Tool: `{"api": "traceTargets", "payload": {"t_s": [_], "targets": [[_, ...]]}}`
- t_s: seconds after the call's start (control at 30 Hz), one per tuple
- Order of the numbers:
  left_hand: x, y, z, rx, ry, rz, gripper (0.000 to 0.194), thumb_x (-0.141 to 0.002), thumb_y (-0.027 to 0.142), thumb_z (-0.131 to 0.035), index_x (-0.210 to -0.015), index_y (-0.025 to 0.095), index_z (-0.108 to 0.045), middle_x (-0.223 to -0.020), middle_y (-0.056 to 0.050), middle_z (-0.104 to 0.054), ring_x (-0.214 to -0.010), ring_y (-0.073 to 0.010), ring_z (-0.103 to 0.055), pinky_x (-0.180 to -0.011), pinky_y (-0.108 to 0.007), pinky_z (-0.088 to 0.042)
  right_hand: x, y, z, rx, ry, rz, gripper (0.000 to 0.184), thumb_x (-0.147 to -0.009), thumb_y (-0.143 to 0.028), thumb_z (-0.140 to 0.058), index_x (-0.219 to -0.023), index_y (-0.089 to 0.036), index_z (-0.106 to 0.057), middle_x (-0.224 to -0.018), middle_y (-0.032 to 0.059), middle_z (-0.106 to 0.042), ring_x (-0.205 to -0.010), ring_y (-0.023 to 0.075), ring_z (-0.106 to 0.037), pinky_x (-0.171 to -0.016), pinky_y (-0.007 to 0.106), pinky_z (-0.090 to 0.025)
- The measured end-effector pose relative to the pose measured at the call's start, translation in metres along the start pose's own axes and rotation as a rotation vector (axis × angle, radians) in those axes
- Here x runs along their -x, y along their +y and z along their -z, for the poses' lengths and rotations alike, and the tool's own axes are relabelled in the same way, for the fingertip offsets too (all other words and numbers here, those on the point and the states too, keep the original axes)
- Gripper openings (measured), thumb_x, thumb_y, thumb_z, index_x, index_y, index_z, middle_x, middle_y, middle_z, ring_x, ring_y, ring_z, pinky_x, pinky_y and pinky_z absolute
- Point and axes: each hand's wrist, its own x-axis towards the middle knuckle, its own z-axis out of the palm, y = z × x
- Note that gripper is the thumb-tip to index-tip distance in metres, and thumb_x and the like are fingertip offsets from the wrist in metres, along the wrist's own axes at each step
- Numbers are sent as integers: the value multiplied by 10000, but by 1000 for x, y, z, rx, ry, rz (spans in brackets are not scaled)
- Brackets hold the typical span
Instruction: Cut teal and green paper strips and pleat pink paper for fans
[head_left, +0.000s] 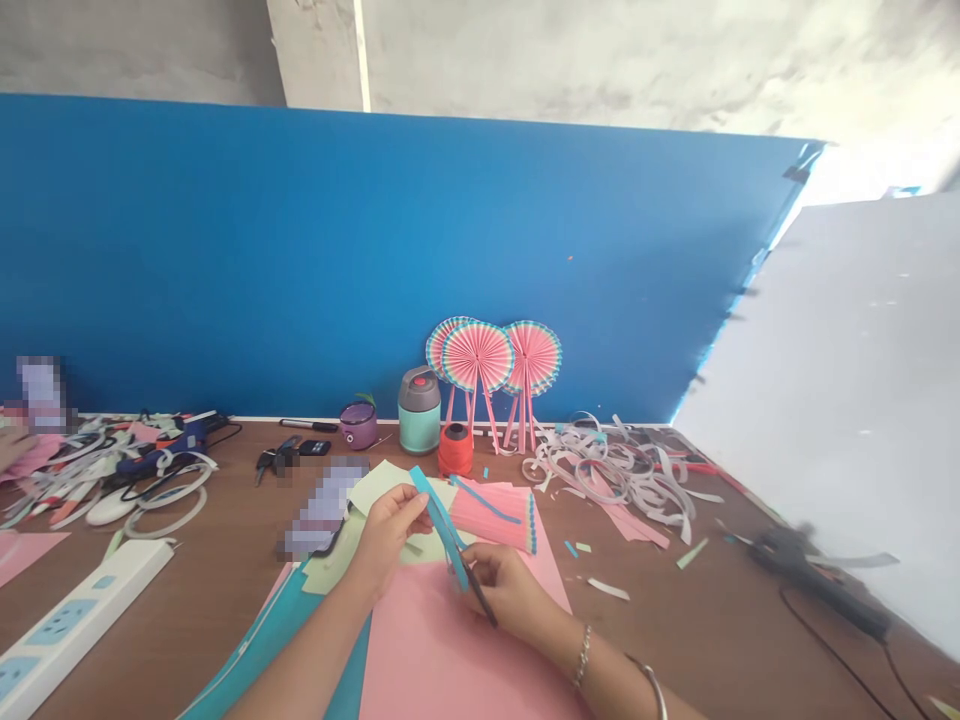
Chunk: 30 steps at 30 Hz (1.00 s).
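Note:
My left hand [388, 532] pinches a blue paper strip [422, 489] near its upper end, between thumb and fingers. In my right hand [511, 592] is a pair of scissors [484, 600] with dark handles, its blades lying along the strip. The strip's lower end hangs by the scissors. Beneath both hands lies a large pink paper sheet [442, 650], with pale green paper [375, 485] at its far left side. Just beyond my right hand rests a pleated pink paper piece [491, 512] with a blue-edged end, and a thin blue strip lies on it.
Pink paper fans [478, 358] stand against the blue partition [300, 260], beside a red spool [455, 452], a mint jar [419, 420] and a purple pot [358, 426]. White paper strips [611, 470] and a glue gun [817, 575] lie right. A power strip [82, 620] lies left.

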Motion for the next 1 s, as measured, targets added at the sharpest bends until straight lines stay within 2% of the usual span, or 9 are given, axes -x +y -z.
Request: {"api": "traceTargets", "payload": {"t_s": [0.17, 0.43, 1.0], "targets": [[0, 0, 0, 13, -17, 11, 260, -655, 380, -693, -628, 170, -543, -565, 32, -565, -558, -94, -514, -593, -211, -435, 1, -2, 0, -13, 9, -25, 175, -538, -97, -478, -677, -152, -568, -424, -79, -490, -346, 62, -404, -348, 163, -304], [0, 1, -1, 13, -57, 14, 216, -688, 362, -660, -682, 161, -579, -628, 3, -604, -595, -108, -540, -598, -220, -438, 2, -6, 0, -45, 19, -18, 168, -527, -98, -462, -655, -155, -554, -417, -88, -459, -342, 52, -376, -345, 160, -276], [2, 1, -3, -19, -71, 7, 226, -654, 369, -674, -623, 168, -575, -579, 14, -579, -577, -115, -535, -607, -232, -434, 1, -1, 1, -60, -8, 4, 144, -556, -137, -493, -684, -155, -556, -427, -86, -463, -349, 46, -363, -355, 160, -278]]}}
